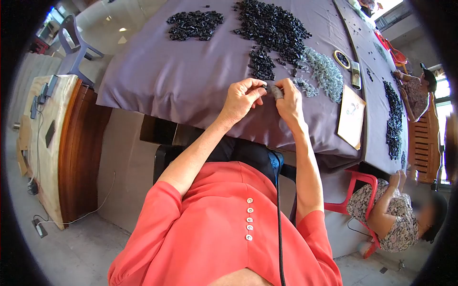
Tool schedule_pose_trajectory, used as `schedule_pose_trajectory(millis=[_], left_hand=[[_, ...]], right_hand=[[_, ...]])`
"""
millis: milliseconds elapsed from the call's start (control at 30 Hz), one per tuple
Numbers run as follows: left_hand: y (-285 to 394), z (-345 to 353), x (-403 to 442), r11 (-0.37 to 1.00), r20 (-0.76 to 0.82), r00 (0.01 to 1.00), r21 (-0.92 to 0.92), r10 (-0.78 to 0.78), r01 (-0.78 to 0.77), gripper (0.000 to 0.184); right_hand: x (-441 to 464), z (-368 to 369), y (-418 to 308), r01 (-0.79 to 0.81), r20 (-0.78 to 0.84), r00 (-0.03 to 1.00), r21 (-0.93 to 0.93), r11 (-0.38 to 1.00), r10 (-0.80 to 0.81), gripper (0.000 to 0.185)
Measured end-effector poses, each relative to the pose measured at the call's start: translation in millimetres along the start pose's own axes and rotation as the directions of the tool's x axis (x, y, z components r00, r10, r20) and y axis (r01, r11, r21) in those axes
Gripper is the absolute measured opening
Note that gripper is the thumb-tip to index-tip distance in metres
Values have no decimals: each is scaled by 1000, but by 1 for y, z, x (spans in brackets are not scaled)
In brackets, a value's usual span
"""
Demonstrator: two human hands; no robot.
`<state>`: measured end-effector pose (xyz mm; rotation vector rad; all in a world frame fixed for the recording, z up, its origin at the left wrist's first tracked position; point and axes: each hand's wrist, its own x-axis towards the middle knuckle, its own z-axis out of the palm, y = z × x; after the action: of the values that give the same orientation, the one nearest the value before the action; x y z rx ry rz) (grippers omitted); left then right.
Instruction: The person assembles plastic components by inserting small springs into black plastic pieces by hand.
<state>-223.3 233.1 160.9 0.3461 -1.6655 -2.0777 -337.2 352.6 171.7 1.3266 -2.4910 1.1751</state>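
My left hand [244, 97] pinches a black piece [264, 86], thumb against forefinger; my right hand [289, 101] curls just beside, its fingers' grip I cannot tell.

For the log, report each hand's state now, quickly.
Left hand: closed, pinching a small black piece.
Right hand: curled inward; whether it holds anything cannot be told.

I look through one head-worn camera, facing forward and steeply down past the red shirt [214, 214] to the left hand [243, 99] and right hand [289, 101], fairly near. Its wide, dark-cornered field takes in the surface [157, 76] beyond.
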Motion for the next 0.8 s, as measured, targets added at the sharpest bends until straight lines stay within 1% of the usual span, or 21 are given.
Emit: schedule_pose_trajectory(millis=[100, 200, 233, 333, 500, 600, 700, 800], left_hand=[[0, 2, -2, 997, 4, 1000, 81, -8, 7, 16], [2, 7, -4, 943, 29, 995, 318, 91, -96, 15], [1, 9, -4, 935, 35, 994, 339, 102, -108, 15], [-2, 10, -4, 910, 53, 991, 391, 126, -137, 15], [-4, 12, -3, 888, 81, 986, 429, 145, -165, 15], [-2, 14, -3, 896, 70, 981, 400, 179, -192, 12], [-1, 14, -3, 893, 72, 983, 410, 171, -185, 11], [1, 11, -4, 886, 115, 989, 443, 95, -137, 15]], right_hand=[[-11, -6, -4, -182, -22, 981, 258, 949, 194, 16], [-18, -6, -5, -273, 73, 959, 503, 820, 274, 14], [-20, -6, -6, -299, 107, 950, 577, 760, 293, 14], [-25, -6, -14, -342, 155, 937, 597, 725, 314, 14], [-26, -4, -12, -289, 107, 954, 569, 770, 279, 16], [-26, -5, -15, -282, 104, 957, 561, 778, 272, 15], [-26, -9, -18, -289, 120, 956, 547, 786, 268, 14], [-27, -11, -15, -297, 146, 955, 537, 790, 260, 14]])
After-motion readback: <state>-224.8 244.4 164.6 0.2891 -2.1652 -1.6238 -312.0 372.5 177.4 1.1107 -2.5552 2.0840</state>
